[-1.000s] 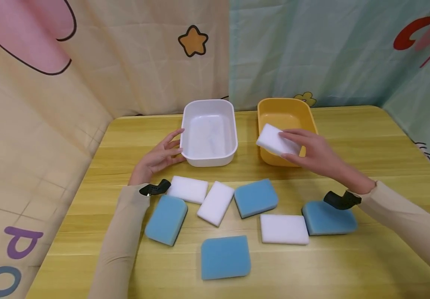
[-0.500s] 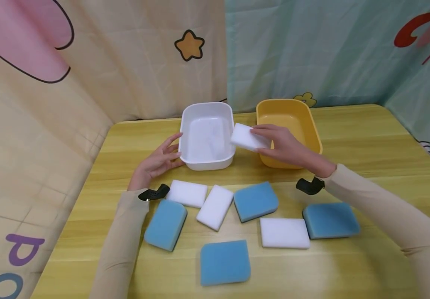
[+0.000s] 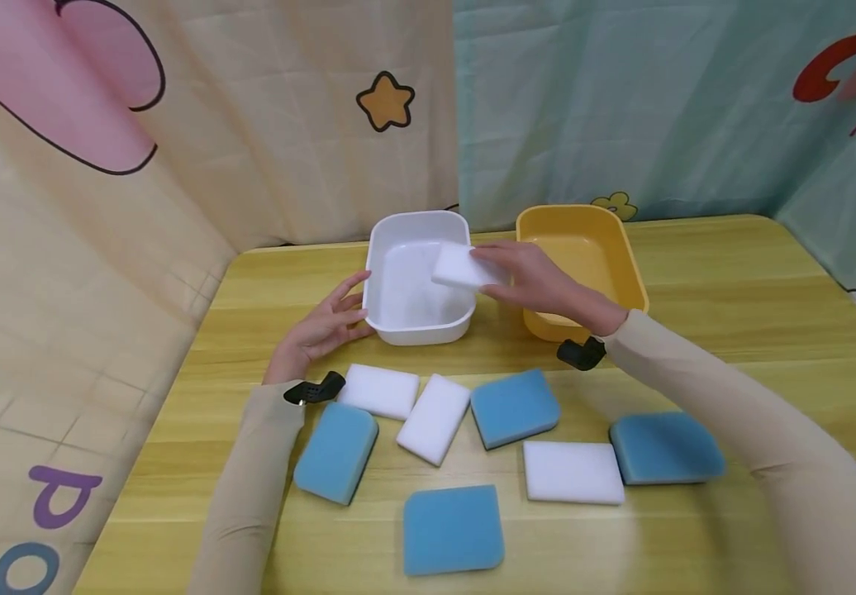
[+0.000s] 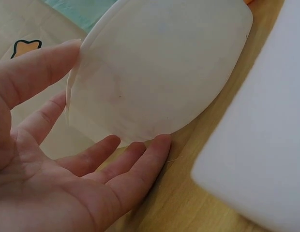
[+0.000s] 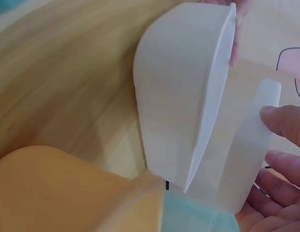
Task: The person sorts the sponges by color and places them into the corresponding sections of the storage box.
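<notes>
In the head view my right hand (image 3: 535, 277) pinches a white sponge (image 3: 456, 266) between thumb and fingers, over the right side of the white bin (image 3: 419, 335). The right wrist view has that sponge (image 5: 251, 150) tilted and apart from the bin's rim. My left hand (image 3: 324, 326) touches the bin's left side with spread, relaxed fingers; its fingertips (image 4: 162, 142) rest against the outer wall in the left wrist view. On the right stands a yellow bin (image 3: 584, 256), nothing visible inside, partly hidden by my right hand and forearm.
Nearer me on the wooden table (image 3: 740, 273) lie white sponges (image 3: 379, 391) and several blue sponges (image 3: 454, 530), flat and scattered. One blue sponge (image 3: 668, 448) is next to my right forearm. A printed curtain (image 3: 569, 107) hangs behind the bins.
My right hand has carried the white sponge leftward from over the yellow bin to over the white bin. My left hand stays at the white bin's side.
</notes>
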Motion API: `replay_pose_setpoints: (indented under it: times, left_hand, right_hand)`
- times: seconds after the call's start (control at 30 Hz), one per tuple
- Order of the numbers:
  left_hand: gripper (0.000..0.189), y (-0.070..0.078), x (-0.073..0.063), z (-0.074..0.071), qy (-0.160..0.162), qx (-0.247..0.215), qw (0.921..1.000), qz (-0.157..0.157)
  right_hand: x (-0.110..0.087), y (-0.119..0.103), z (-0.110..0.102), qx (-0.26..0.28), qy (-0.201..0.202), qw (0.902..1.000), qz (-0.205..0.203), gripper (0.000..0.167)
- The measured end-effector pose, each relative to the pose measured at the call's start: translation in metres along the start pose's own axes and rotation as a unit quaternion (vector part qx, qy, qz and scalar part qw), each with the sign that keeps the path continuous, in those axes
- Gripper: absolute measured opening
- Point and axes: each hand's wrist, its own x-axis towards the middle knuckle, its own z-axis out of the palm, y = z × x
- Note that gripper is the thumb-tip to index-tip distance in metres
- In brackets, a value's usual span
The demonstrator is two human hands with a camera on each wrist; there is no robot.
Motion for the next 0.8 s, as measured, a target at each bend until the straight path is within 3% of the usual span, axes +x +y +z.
replay_pose_setpoints:
  times: [0.23,0.47,0.8]
  left_hand:
    - [0.069,0.0,-0.001,-0.002,-0.001,0.002,1.0,0.001]
    - [0.067,-0.002,-0.002,-0.001,0.004,0.005,1.0,-0.007]
    - [0.068,0.001,-0.001,-0.001,0.001,-0.008,1.0,-0.003]
  right_hand:
    - [0.019,-0.003,0.001,-0.001,-0.005,0.9999,-0.016,0.053]
    - [0.033,-0.003,0.009,-0.001,-0.027,0.9996,0.004,0.053]
    - [0.056,-0.006,0.021,-0.008,-0.049,0.9986,-0.02,0.055]
